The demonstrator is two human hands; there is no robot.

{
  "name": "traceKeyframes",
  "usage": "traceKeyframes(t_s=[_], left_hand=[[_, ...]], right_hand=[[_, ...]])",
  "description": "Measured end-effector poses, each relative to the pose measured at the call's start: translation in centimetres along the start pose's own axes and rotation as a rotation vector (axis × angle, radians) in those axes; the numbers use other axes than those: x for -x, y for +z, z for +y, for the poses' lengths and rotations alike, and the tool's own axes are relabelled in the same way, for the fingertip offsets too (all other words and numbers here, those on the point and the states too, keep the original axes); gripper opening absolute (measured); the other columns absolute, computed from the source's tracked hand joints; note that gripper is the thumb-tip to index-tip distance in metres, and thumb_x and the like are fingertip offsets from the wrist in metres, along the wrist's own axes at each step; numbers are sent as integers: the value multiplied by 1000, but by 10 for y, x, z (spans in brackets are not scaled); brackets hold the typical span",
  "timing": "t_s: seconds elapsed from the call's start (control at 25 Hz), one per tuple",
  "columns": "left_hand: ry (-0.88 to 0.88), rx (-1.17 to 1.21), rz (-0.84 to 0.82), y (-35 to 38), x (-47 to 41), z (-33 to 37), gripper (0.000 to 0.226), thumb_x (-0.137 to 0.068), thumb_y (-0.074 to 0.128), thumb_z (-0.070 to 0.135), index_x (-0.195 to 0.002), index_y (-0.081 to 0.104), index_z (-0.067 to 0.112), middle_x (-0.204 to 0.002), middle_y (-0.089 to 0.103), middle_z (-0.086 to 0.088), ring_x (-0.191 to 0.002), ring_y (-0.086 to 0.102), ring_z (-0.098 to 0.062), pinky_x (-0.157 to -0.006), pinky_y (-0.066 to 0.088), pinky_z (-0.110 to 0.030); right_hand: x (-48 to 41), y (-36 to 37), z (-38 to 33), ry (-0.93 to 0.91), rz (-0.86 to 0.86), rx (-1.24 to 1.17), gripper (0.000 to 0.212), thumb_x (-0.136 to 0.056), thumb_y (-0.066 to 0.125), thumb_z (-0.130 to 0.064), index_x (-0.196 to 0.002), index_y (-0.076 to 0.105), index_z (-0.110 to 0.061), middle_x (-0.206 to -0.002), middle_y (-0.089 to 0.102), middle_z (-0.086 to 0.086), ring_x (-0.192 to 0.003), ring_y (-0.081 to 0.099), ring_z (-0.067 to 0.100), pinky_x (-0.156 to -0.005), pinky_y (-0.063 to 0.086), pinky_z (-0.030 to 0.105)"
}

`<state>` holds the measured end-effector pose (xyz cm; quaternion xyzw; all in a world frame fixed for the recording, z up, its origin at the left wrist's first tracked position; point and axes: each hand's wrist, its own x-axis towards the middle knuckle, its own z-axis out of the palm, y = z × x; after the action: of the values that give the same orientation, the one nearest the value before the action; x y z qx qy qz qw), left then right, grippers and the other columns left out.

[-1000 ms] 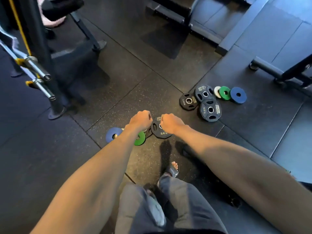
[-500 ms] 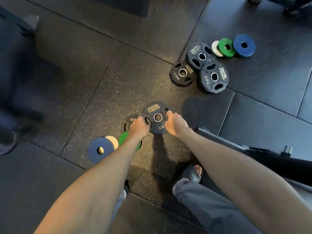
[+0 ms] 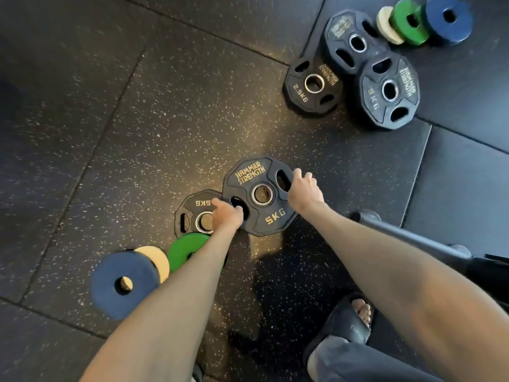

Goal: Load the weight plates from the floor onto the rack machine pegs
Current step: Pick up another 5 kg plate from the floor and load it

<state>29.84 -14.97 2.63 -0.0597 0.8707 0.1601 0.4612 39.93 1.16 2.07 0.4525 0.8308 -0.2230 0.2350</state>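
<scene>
Floor (image 3: 115,139): we are crouching over dark speckled rubber tiles. The pegs are not showing in this view.
Far pile (image 3: 388,91): three black plates and three small coloured discs are lying at the top right, well apart from us, likely waiting their turn.
Near pile (image 3: 124,282): a blue, a cream and a green disc are lying overlapped in a row under our left arm, ending at a smaller black plate (image 3: 190,213).
Big plate (image 3: 261,194): the task's 5 kg plate is sitting between our hands, its left edge overlapping the smaller black plate. We cannot tell whether it is clearing the floor.
Right hand (image 3: 304,193): the fingers are curling over the rim beside a grip slot.
Left hand (image 3: 227,216): the fingers are hooking into the opposite slot and clenching the plate. We are taking both sides, probably to keep the weight level.
Change: a second ago the pegs were showing at the left. Now we are leaning closer, and our knuckles are covering less of the plate's face.
</scene>
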Motion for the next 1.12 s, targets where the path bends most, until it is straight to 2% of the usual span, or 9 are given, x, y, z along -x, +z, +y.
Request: traceKeyframes(t_s=[0.12,0.32,0.48,0.68,0.76,0.8,0.96,1.12], left_hand=[[-20,64,61,19,-27,2,54,-96,56,28,-136,27,6,-137,48,-23,-118,54,-41,-95,50,-44],[-14,0,189,37,-51,-5,66,-94,59,13,-146,18,8,-137,46,-25,-116,55,-41,-81,41,-41],[35,-52,241,43,-56,-6,56,-93,54,5,-140,23,12,-131,49,-23,-106,57,-41,-74,37,-43],[32,-64,214,20,-36,-12,45,-93,48,5,-131,26,18,-128,48,-17,-95,55,-39,-71,39,-44],[26,-48,230,-1,-8,-13,40,-95,45,6,-128,27,20,-125,49,-11,-88,51,-34,-71,38,-42],[23,-31,227,-16,15,-11,45,-95,45,4,-133,26,19,-123,48,-10,-89,50,-32,-72,37,-41],[85,8,231,-83,113,10,69,-92,51,0,-148,13,17,-134,51,-16,-113,56,-35,-81,40,-41],[179,55,267,-171,235,58,64,-101,38,17,-155,2,16,-146,42,-19,-123,51,-39,-98,40,-48]], right_hand=[[-36,24,3,17,17,23,45,-95,46,-7,-138,33,-5,-132,44,24,-122,45,40,-90,46,44],[-70,49,-1,47,25,52,54,-93,56,-9,-140,30,-1,-134,42,26,-124,44,41,-92,47,44],[-75,55,-4,42,85,60,59,-84,66,0,-134,34,0,-131,44,25,-122,46,40,-92,49,42],[-28,51,-4,59,121,3,60,-85,68,-4,-133,32,-1,-128,43,25,-117,46,38,-88,48,39],[5,30,-10,34,140,-22,56,-88,64,-6,-134,32,-1,-128,43,25,-117,47,39,-88,48,39],[25,11,-16,26,159,-45,55,-90,61,-8,-136,31,0,-128,44,26,-116,48,39,-89,48,39],[103,-79,-37,-32,240,-96,60,-95,53,-10,-143,23,5,-125,52,25,-111,59,41,-88,49,43],[190,-199,-61,-2,347,-259,56,-104,39,-32,-143,24,5,-123,57,22,-112,59,41,-88,46,47]])
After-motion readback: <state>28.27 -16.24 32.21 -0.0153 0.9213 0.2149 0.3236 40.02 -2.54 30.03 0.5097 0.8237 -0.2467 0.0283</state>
